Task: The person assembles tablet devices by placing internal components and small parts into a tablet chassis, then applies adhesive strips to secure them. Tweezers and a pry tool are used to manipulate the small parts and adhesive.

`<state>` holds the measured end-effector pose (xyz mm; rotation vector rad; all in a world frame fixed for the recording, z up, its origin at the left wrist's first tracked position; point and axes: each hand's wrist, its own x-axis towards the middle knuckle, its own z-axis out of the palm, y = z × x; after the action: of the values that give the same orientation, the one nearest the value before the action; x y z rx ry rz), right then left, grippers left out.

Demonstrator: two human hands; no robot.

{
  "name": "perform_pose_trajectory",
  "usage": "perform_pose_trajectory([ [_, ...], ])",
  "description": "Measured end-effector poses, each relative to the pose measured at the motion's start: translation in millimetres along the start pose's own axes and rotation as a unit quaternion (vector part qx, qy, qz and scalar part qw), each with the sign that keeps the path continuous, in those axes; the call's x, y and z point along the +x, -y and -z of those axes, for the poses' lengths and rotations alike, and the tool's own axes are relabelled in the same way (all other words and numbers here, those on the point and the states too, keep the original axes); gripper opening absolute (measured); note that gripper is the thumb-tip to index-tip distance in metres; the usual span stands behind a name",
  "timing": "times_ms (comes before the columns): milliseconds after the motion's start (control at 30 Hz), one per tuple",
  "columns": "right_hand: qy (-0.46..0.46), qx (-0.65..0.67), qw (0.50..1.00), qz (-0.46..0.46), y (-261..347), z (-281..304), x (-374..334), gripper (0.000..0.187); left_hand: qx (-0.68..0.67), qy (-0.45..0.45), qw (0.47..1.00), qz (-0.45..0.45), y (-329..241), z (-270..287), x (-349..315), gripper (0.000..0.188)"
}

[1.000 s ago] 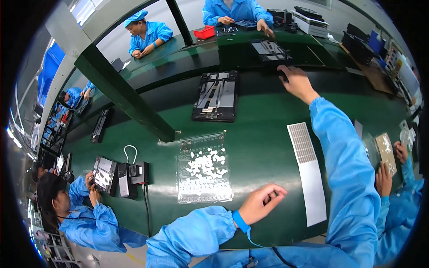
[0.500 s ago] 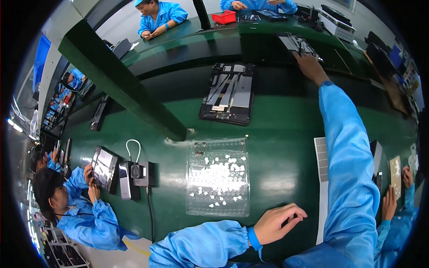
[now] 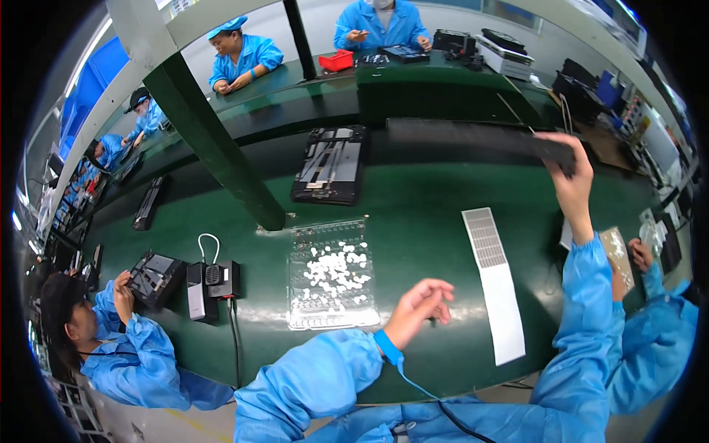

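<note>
Dark flat panel, blurred and nearly edge-on in my head view, is gripped at its right end by my right hand and reaches out leftward from my fingers. My left hand is loosely curled, holding nothing, over the green table. Just left of it lies a clear tray with small white pieces; to its right, a white strip; farther beyond it, an opened device.

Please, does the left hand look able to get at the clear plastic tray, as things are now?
Probably yes: the left hand looks empty, just to the right of the clear plastic tray, and nothing visible stands between them.
</note>
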<state>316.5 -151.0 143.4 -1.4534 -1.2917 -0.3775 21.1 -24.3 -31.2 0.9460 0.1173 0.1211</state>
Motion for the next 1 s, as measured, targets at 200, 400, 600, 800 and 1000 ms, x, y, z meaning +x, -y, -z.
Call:
perform_pose_trajectory([
  [200, 0.085, 0.351, 0.930, -0.071, 42, 32, -90, 0.021, -0.425, 0.205, 0.873, 0.124, -11, -12, -11, 0.064],
  [400, 0.225, 0.203, 0.946, -0.111, 53, 18, -95, 0.028, 0.027, -0.021, 0.998, 0.057, -23, -23, -36, 0.080],
  [600, 0.114, 0.166, 0.961, -0.189, 2, 0, -135, 0.027, 0.135, -0.158, 0.974, -0.094, -16, -18, -58, 0.090],
  [800, 0.083, 0.231, 0.952, -0.180, 9, -12, -145, 0.045, 0.286, -0.191, 0.931, -0.120, -3, -23, -60, 0.093],
  [1000, 0.056, 0.236, 0.945, -0.220, 3, -17, -150, 0.037, 0.683, -0.128, 0.704, 0.145, -43, -60, -79, 0.096],
])
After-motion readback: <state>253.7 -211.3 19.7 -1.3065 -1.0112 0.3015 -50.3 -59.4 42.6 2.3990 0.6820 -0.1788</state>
